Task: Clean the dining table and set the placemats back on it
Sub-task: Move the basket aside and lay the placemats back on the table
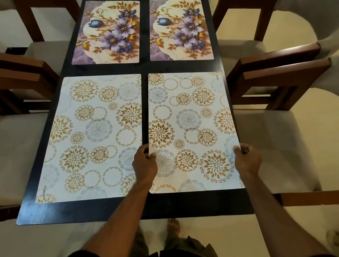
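Gripping the near-right placemat by both side edges, left hand, right hand.

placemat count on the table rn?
4. Two floral placemats at the far end, left and right; two gold-circle ones nearer, left and right, the last held by both hands. None seems hidden.

1. Home dining room here: a dark table laid with four patterned placemats.
2. Cushioned wooden chairs line both sides.
3. Pale tiled floor, bare foot showing.
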